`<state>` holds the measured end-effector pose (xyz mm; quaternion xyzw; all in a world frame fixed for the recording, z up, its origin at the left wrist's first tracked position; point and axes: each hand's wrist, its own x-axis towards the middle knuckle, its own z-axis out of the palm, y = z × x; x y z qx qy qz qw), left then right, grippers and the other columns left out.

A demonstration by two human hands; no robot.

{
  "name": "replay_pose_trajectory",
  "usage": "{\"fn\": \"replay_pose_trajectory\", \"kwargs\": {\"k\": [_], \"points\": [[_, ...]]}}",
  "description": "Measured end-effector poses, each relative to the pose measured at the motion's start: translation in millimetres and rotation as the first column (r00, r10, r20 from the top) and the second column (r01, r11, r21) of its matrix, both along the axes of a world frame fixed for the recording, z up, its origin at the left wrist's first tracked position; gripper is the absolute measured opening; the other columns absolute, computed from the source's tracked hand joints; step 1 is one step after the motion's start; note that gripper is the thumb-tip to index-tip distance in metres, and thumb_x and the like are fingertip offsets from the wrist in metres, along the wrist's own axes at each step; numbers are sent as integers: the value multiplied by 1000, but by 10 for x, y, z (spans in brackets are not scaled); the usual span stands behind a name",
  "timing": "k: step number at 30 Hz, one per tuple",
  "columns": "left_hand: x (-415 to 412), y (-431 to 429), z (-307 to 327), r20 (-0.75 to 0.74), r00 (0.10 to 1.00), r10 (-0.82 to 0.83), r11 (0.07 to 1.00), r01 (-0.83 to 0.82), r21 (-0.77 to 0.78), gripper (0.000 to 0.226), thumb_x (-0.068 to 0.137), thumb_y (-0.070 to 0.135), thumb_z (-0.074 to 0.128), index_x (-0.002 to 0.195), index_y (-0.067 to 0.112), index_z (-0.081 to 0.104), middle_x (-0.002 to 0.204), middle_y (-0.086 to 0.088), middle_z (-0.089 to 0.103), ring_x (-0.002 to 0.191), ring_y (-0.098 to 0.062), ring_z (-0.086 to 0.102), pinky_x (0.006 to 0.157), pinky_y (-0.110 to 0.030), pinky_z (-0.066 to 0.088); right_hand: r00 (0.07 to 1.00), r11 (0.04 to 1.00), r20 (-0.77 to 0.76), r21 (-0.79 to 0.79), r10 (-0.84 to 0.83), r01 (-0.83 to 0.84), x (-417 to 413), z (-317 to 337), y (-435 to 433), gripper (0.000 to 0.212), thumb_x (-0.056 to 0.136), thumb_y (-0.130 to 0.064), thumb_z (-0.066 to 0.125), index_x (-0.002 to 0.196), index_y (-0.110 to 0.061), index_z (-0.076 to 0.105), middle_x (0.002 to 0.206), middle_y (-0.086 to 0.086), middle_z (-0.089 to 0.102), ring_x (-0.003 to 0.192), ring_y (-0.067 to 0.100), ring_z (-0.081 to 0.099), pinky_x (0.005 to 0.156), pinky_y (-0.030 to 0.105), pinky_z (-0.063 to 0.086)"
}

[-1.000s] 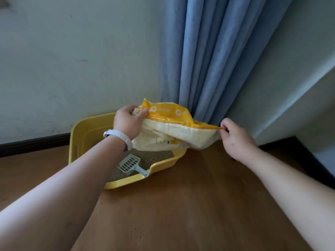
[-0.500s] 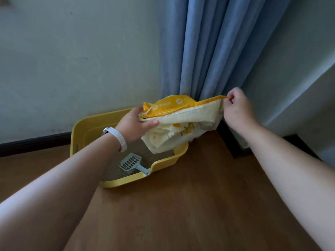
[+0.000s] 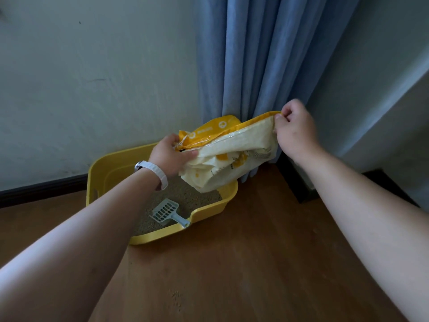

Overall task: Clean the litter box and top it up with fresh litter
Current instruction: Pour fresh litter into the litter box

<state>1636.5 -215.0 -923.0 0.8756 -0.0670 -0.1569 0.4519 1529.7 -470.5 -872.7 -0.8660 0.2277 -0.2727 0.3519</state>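
1. Left hand (image 3: pixel 170 156) grips the litter bag (image 3: pixel 234 159) at its 9 o'clock end, fingers pinching the yellow edge.
2. Right hand (image 3: pixel 294 131) fingers pinch the bag's 2 o'clock corner.
3. Bag held tilted over the yellow litter box (image 3: pixel 109 168) on the floor.
4. Scoop (image 3: pixel 168 212) lies on the litter, at the box's 5 o'clock.

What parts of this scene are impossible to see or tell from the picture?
Only the head view exists.
- Far right part of the yellow litter box: covered by the litter bag.
- The bag's mouth and any pouring litter: faces away, hidden by the bag itself.
- Bag print: too small and creased to read.
- Left hand and right hand fingertips: tucked into the bag's folds.
- Scoop handle end: behind the box rim.
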Motion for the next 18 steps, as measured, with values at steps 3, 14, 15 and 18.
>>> {"fn": "replay_pose_trajectory", "kwargs": {"k": [3, 14, 15, 18], "points": [[29, -45, -25, -47, 999, 7, 999, -9, -49, 61, 78, 41, 77, 131, 26, 49, 109, 5, 56, 91, -22, 66, 74, -43, 60, 999, 1000, 41, -9, 10, -10, 12, 119, 45, 9, 96, -21, 50, 90, -16, 47, 77, -3, 55, 78, 23, 63, 59, 27, 48], [44, -101, -98, -141, 990, 18, 987, -41, -158, 71, 81, 40, 74, 142, 27, 41, 125, 1, 58, 94, -23, 67, 78, -44, 60, 987, 994, 150, -96, 57, -43, 41, 397, 242, 8, 97, -17, 50, 91, -13, 47, 70, -9, 47, 62, 2, 46, 54, 9, 38], [36, -97, -103, -145, 989, 16, 985, -41, -168, 70, 81, 39, 74, 141, 27, 41, 125, 1, 59, 95, -23, 67, 78, -44, 60, 986, 993, 155, -107, 62, -46, 44, 406, 249, 8, 97, -17, 50, 91, -13, 47, 69, -9, 47, 62, 2, 46, 54, 9, 38], [14, -87, -110, -154, 988, 18, 976, -51, -212, 66, 81, 40, 74, 138, 28, 45, 123, 1, 61, 97, -23, 67, 80, -45, 59, 985, 992, 161, -121, 65, -46, 39, 430, 262, 8, 96, -18, 50, 91, -11, 48, 68, -10, 47, 61, 2, 46, 54, 10, 37]]}}
